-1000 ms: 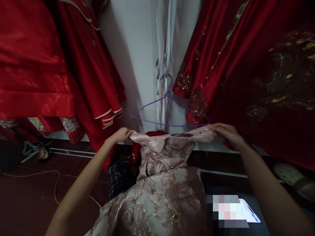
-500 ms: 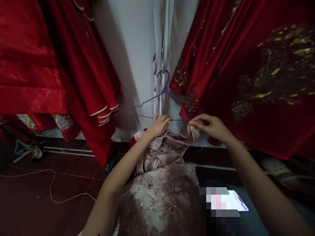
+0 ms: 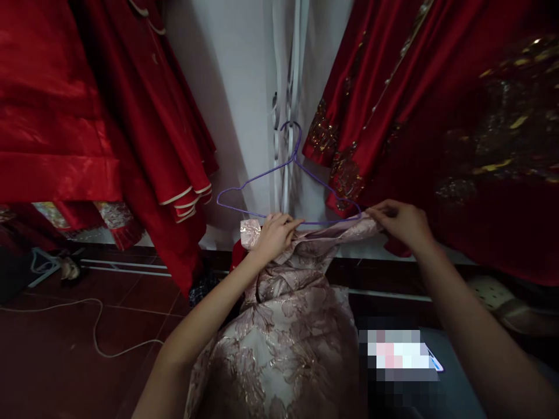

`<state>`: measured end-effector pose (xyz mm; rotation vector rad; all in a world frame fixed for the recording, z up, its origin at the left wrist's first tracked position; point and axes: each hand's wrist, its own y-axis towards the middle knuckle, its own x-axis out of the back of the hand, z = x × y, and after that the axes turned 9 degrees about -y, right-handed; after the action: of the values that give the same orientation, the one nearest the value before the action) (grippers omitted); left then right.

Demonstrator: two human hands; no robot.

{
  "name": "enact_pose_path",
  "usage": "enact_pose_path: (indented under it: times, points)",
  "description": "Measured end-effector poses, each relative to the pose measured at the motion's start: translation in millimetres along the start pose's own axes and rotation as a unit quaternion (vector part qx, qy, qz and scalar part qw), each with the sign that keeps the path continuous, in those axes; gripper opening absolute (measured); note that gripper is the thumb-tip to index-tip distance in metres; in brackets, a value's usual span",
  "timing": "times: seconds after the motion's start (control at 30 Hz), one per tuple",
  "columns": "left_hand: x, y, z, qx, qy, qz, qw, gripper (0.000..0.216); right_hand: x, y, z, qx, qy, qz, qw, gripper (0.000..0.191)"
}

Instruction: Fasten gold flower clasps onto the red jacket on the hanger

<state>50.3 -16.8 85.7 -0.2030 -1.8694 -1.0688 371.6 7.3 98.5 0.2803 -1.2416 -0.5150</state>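
Note:
A purple wire hanger (image 3: 262, 174) hangs by its hook from a white metal strip. Just under its lower bar is the top of a dusty-pink dress (image 3: 279, 337) with shiny floral patterning. My left hand (image 3: 276, 237) is closed over the hanger's bar and the dress's upper edge, fingers curled. My right hand (image 3: 402, 224) pinches the dress's shoulder part beyond the hanger's right end, drawing the fabric taut. On the left, a loose pink shoulder piece (image 3: 250, 233) sticks out beside my left hand. The dress's lower part spreads toward me.
Red garments (image 3: 161, 116) hang at left, and a red gown (image 3: 419, 174) with gold decoration hangs at right. A lit phone (image 3: 434, 359), partly pixelated, lies on a dark surface. A pale clog (image 3: 491, 294) is at right; a cable (image 3: 96, 331) runs over the tiled floor.
My right hand has moved right with the dress's shoulder part, stretching the neckline along the bar. The hanger has tilted lower on its right side. My left hand shifted slightly down.

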Motion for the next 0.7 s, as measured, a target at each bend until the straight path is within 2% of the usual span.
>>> enact_pose_path:
  times: [0.13, 0.3, 0.4, 0.57, 0.63, 0.7]
  points:
    - [2, 1, 0, 0.011, -0.020, 0.008, 1.000, 0.034, -3, -7, 0, 0.011, 0.102, -0.046, 0.994, 0.023]
    - [5, 5, -3, 0.039, -0.049, 0.033, 0.997, 0.033, 1, -3, 12, 0.069, 0.216, -0.074, 0.971, 0.028]
    - [2, 8, -5, 0.049, -0.093, 0.037, 0.994, 0.032, 7, 5, 29, 0.095, 0.221, -0.085, 0.967, 0.029]
    - [-4, 15, -11, 0.026, -0.190, 0.023, 0.981, 0.031, 12, 9, 65, 0.123, 0.211, -0.096, 0.965, 0.027]
    - [2, 14, -12, 0.010, -0.211, 0.012, 0.977, 0.032, 11, 5, 75, 0.121, 0.186, -0.098, 0.970, 0.027]
    - [12, 8, -8, 0.013, -0.208, -0.028, 0.978, 0.030, 10, 1, 80, 0.109, 0.167, -0.102, 0.975, 0.029]
